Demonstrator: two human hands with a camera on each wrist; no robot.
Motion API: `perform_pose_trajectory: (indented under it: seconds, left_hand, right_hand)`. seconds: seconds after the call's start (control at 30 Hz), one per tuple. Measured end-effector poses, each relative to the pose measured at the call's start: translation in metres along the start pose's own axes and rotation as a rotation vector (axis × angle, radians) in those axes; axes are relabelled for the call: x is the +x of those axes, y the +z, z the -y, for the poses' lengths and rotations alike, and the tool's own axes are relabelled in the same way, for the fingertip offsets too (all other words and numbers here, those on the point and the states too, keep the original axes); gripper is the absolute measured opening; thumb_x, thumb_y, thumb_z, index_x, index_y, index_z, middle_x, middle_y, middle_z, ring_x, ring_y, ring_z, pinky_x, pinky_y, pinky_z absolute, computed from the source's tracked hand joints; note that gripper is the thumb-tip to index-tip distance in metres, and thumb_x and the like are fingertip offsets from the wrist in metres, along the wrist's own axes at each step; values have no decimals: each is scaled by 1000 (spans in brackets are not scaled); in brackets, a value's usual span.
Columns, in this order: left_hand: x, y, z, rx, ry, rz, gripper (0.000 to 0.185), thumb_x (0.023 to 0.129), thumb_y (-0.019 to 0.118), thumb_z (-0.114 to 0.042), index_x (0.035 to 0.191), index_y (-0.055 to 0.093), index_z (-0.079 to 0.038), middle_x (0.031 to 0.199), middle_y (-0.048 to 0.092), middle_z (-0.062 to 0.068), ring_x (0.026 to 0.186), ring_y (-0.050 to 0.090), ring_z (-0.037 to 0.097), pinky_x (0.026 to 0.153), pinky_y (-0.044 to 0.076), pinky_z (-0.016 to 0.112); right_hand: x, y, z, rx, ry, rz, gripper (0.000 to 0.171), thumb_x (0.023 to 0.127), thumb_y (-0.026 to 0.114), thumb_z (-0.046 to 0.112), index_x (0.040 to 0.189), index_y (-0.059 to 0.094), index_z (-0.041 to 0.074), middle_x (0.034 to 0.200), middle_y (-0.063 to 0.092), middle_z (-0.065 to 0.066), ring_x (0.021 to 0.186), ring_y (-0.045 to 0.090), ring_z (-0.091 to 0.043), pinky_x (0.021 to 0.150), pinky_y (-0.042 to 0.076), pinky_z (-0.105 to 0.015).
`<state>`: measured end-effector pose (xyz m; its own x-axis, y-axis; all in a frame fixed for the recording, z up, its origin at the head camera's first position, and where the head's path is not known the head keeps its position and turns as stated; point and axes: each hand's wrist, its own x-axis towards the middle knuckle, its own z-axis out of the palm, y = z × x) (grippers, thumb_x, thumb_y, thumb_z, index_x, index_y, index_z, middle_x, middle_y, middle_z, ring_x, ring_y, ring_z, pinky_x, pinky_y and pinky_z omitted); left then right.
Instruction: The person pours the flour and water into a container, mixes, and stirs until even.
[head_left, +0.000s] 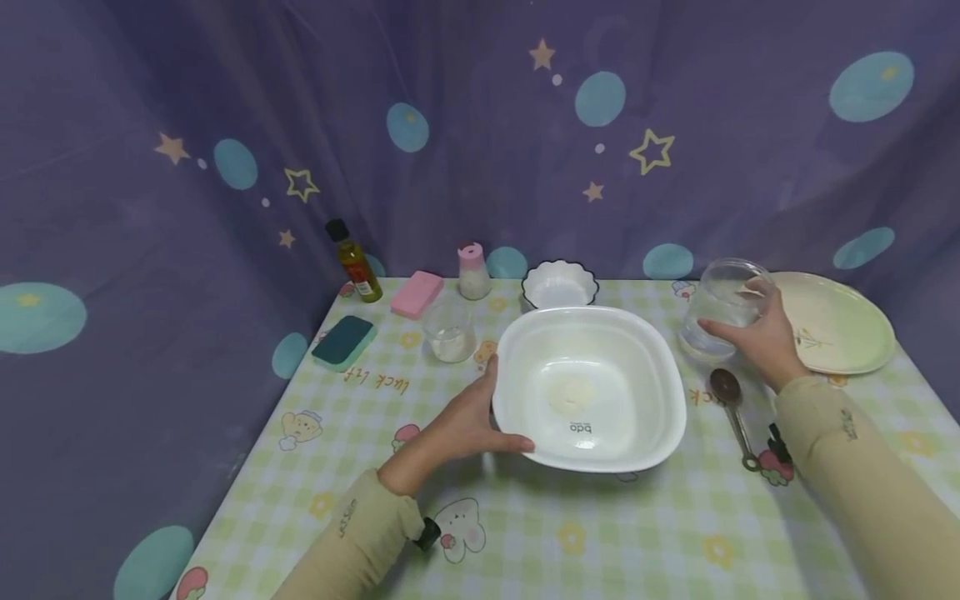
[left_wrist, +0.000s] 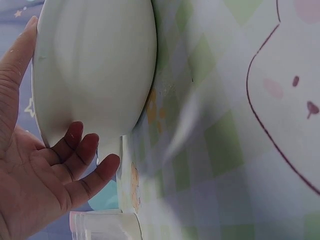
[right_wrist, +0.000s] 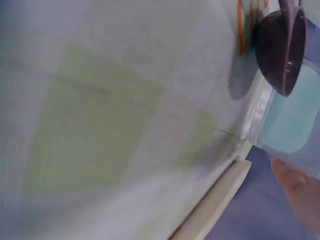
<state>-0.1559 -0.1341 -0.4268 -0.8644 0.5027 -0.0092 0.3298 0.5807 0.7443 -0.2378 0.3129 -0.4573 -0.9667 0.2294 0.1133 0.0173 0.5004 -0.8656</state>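
Observation:
A large white square bowl (head_left: pixel 588 387) stands mid-table, with a pale residue on its bottom. My left hand (head_left: pixel 480 417) grips its left rim, thumb on the edge and fingers underneath. In the left wrist view the bowl (left_wrist: pixel 95 70) rests against my palm, my fingers (left_wrist: pixel 85 150) curled under it. My right hand (head_left: pixel 753 337) holds a clear glass jar (head_left: pixel 720 304) with a little water in it, to the right of the bowl. One fingertip (right_wrist: pixel 300 192) shows in the right wrist view.
A metal spoon (head_left: pixel 731 400) lies near my right wrist, and a pale plate (head_left: pixel 840 325) sits at far right. Along the back stand a small scalloped bowl (head_left: pixel 558 283), a glass of water (head_left: pixel 450 333), a pink-capped shaker (head_left: pixel 474 271), two sponges (head_left: pixel 417 293) and an oil bottle (head_left: pixel 354 262).

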Motion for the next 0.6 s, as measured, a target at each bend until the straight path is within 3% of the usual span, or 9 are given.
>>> perform_pose_trajectory:
  seconds: [0.2, 0.37, 0.6]
  left_hand:
    - [-1, 0, -1, 9, -5, 1, 141, 63, 90, -48, 156, -10, -13, 162, 16, 6, 143, 23, 13, 112, 28, 41]
    - [-2, 1, -2, 17, -6, -4, 140, 64, 90, -48, 156, -9, -12, 161, 17, 8, 143, 24, 16, 112, 27, 43]
    - [-1, 0, -4, 20, -20, -5, 141, 62, 90, -49, 156, -9, -14, 161, 16, 7, 143, 23, 16, 112, 27, 42]
  right_hand:
    - [-9, -6, 11, -60, -62, 8, 107, 75, 84, 42, 153, 16, 12, 151, 34, -21, 135, 30, -48, 103, 26, -65]
    - [-19, -10, 31, -112, -111, -2, 108, 74, 86, 35, 154, 19, 10, 147, 39, -24, 129, 36, -50, 99, 31, -64]
    - [-34, -12, 55, -223, -284, 1, 105, 71, 88, 26, 152, 26, 8, 137, 44, -28, 118, 43, -52, 90, 35, -64]
